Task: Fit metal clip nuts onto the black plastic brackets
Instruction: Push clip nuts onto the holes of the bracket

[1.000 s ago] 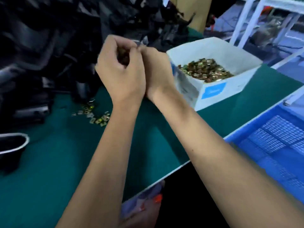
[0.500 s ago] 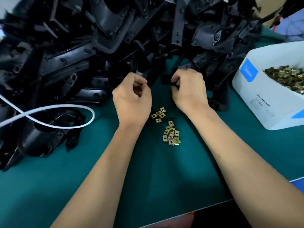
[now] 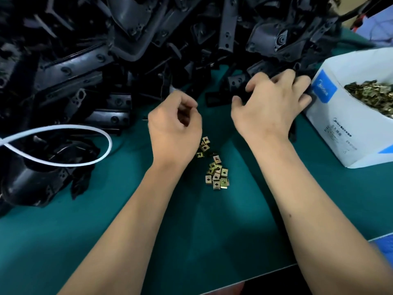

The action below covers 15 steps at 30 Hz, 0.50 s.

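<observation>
A small pile of brass-coloured clip nuts [image 3: 217,173] lies on the green mat between my wrists. My left hand [image 3: 174,128] hovers just above and left of that pile, curled into a loose fist; nothing shows between its fingers. My right hand [image 3: 272,103] reaches into the front edge of the heap of black plastic brackets [image 3: 127,60]. Its fingers and thumb curl round one black bracket [image 3: 241,95], most of which the hand hides.
A white cardboard box [image 3: 340,128] full of clip nuts [image 3: 374,96] stands at the right, touching the bracket under my right hand. A white tube loop [image 3: 102,133] lies over brackets at the left. The green mat [image 3: 191,241] ends at a near edge, with a blue crate [image 3: 385,241] beyond.
Both hands dropped from a raised, joined position and separated. The right hand moved right from the mat's middle into the heap and took hold of a bracket. The view swung left and down.
</observation>
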{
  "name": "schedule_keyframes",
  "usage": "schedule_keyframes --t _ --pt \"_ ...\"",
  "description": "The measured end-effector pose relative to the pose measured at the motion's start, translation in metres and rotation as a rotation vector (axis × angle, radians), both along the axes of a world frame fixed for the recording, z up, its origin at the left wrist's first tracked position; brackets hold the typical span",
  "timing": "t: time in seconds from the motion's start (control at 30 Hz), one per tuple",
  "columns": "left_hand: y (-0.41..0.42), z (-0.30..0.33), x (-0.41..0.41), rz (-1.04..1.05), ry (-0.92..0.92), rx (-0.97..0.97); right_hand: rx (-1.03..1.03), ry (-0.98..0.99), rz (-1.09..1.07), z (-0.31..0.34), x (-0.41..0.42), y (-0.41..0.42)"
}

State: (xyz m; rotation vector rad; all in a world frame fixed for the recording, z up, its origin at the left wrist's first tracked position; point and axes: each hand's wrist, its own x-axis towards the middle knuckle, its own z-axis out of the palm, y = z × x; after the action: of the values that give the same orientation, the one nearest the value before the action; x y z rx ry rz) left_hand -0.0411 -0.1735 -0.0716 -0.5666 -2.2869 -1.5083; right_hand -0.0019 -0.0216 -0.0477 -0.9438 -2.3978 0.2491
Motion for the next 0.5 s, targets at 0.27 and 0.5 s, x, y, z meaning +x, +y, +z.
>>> schedule_keyframes --t 0.27,0.5 --pt "0.012 -0.003 0.016 -0.141 0.087 -0.055 -0.206 -0.026 -0.064 0.004 0.001 0.01" --pt "0.013 -0.001 0.013 -0.168 -0.106 -0.044 -0.37 0.127 0.289 0.002 0.0 -0.017"
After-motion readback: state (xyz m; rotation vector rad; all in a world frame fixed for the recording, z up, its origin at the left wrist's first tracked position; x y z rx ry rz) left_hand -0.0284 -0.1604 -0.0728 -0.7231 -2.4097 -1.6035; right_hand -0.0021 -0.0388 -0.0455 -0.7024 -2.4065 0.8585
